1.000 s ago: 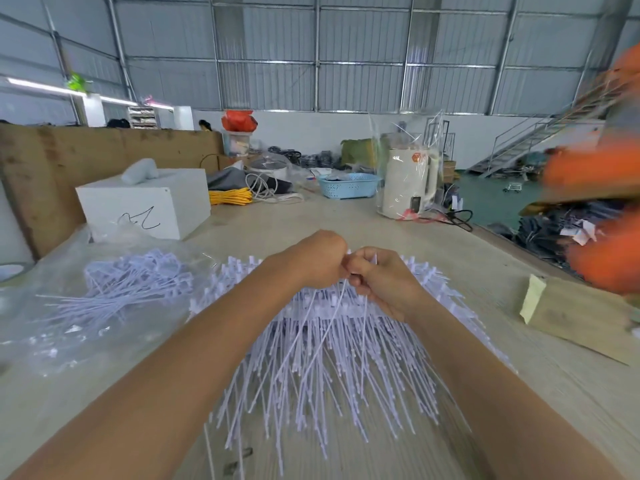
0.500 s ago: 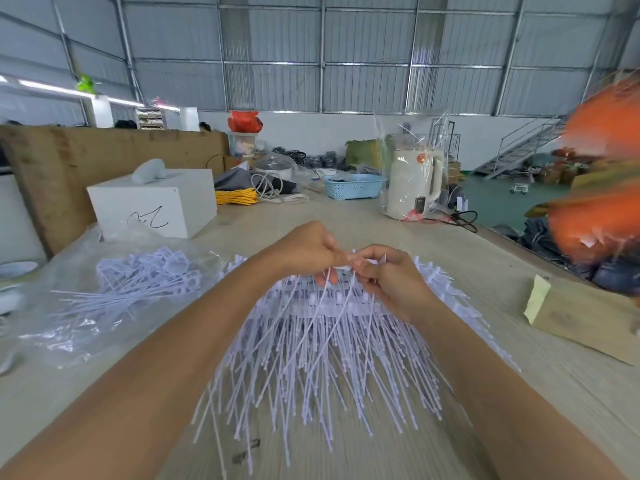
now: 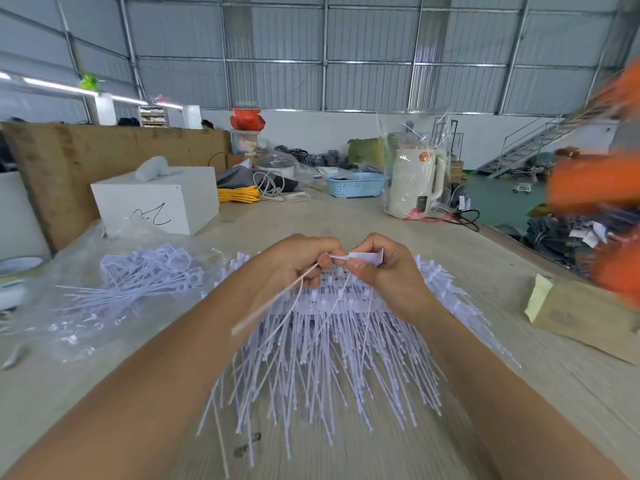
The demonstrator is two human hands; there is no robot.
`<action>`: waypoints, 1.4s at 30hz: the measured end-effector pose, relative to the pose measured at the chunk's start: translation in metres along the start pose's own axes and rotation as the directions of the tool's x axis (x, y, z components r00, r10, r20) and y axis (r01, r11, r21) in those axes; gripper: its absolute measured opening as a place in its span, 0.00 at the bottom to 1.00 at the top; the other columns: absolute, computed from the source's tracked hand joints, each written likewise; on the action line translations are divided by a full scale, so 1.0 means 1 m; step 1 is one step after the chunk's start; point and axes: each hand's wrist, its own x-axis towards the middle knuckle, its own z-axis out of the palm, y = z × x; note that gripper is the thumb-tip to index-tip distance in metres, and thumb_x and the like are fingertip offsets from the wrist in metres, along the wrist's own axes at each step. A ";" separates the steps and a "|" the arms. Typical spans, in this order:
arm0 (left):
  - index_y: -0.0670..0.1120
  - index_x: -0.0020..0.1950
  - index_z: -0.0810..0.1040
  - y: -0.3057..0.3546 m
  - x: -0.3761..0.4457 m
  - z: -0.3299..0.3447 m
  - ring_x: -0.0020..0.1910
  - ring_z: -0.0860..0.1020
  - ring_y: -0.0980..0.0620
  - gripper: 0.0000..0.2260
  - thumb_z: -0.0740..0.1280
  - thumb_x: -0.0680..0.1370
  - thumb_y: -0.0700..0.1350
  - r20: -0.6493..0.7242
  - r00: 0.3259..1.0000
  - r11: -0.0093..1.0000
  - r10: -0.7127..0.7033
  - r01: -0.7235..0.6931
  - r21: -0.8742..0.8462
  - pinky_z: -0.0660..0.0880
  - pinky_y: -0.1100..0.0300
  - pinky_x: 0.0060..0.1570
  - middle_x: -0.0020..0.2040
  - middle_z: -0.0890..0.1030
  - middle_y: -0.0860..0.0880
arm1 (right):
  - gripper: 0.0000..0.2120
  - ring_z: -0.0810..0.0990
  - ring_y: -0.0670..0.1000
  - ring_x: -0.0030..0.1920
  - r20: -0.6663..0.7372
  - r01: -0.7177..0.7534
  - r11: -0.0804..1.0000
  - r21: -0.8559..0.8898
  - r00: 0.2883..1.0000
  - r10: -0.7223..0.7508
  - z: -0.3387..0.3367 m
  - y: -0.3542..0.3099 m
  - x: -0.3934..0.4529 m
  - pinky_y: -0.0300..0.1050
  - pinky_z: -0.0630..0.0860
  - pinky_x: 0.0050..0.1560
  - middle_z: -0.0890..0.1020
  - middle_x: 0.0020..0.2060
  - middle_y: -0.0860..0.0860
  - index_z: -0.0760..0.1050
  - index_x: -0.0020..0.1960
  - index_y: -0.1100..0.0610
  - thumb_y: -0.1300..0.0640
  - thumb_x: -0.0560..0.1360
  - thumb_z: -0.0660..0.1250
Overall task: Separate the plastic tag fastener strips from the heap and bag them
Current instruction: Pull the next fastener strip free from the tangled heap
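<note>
While both forearms reach in from the bottom corners of the view, the two hands meet just above the centre, over a wide heap of white plastic tag fastener strips (image 3: 332, 344) that fans out toward six o'clock on a pale wooden table (image 3: 540, 393). The left hand (image 3: 294, 268) has its fingers curled, thumb and forefinger pinching one single strip (image 3: 277, 299), which slants down toward seven o'clock, clear of the heap. The right hand (image 3: 384, 271) is curled too, its thumb and fingers clamped on a small flat white tag end (image 3: 365, 257) at the top of that strip, so the fingertips of both hands sit almost touching.

At nine o'clock a clear plastic bag (image 3: 69, 306) lies on the table with a smaller bundle of separated strips (image 3: 145, 278) on or in it; which one I cannot tell. Behind it, at ten o'clock, stands a white box (image 3: 156, 202) with a black scribble on its face. At twelve o'clock are a coil of yellow cord (image 3: 239, 194) and a light blue basket (image 3: 355, 184), and at one o'clock a white kettle (image 3: 415, 181) wrapped in clear film. At three o'clock a cardboard piece (image 3: 585, 320) rests near the table edge, with blurred orange shapes (image 3: 595, 181) above it.
</note>
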 end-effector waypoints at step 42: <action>0.35 0.46 0.78 -0.012 -0.004 0.009 0.29 0.79 0.55 0.04 0.68 0.72 0.30 0.021 0.963 0.956 0.270 -0.265 -0.128 0.78 0.66 0.34 0.35 0.81 0.44 | 0.19 0.62 0.47 0.19 0.042 -0.367 0.930 -0.003 0.930 0.366 -0.007 -0.027 -0.010 0.36 0.56 0.23 0.72 0.22 0.49 0.73 0.28 0.53 0.49 0.77 0.66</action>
